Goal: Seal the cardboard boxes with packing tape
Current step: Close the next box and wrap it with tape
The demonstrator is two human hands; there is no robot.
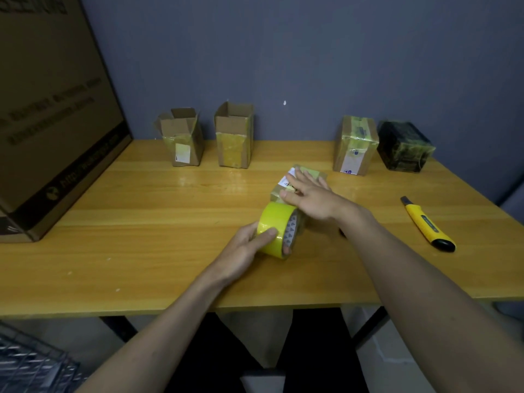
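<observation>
The left hand grips a yellow tape roll, thumb curled over the outer face and fingertips showing at the roll's lower rim, holding it on edge just above or on the surface; which of the two cannot be told. The roll touches the near end of a small box lying near the middle of the surface. The right hand lies flat on top of that box, fingers straight and spread, pressing down and holding nothing; it covers most of the box, so only the far end with a white label and some yellowish tape shows. To the right of the hands, well apart, a yellow utility knife with a black end lies on the surface, its tip pointing away from the person. Along the back edge, against a grey wall, stand four more boxes. Two at the left, an open box with a pale label and a taller open box, have their top flaps up. To the right stand a taped box, closed and wrapped in yellowish tape, and beside it a dark box, also wrapped in tape. A big carton with blurred print fills the left end of the surface. At the lower left corner a wire rack shows below the surface edge.
</observation>
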